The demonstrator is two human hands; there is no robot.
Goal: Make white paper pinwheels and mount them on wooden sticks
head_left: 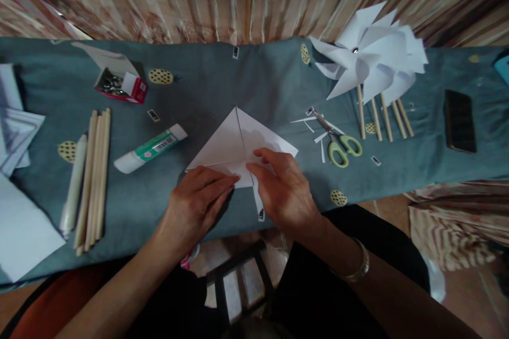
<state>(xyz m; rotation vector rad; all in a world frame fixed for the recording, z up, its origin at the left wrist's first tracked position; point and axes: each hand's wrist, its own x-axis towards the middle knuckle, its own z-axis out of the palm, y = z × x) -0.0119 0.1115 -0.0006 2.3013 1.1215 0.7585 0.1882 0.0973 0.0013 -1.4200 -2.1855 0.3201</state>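
Note:
A white paper square (222, 140) with diagonal slits or creases lies on the cloth in front of me, one corner pointing away. My left hand (199, 196) presses on its near left edge, fingers together and closed against the paper. Over its near right part is my right hand (284, 185), thumb and index finger curved and a little apart near the paper's middle. The right hand's other fingers are partly hidden. A narrow white strip (258, 198) shows beneath this hand. To the left lies a green and white glue stick (153, 148).
Green-handled scissors (334, 137) lie among paper scraps at right. Beyond are paper pinwheels (369, 53) on sticks and a dark phone (460, 121). At left are wooden sticks (95, 180), a white tube (74, 185), an opened red box (123, 85) of metal fasteners and paper sheets (24, 228).

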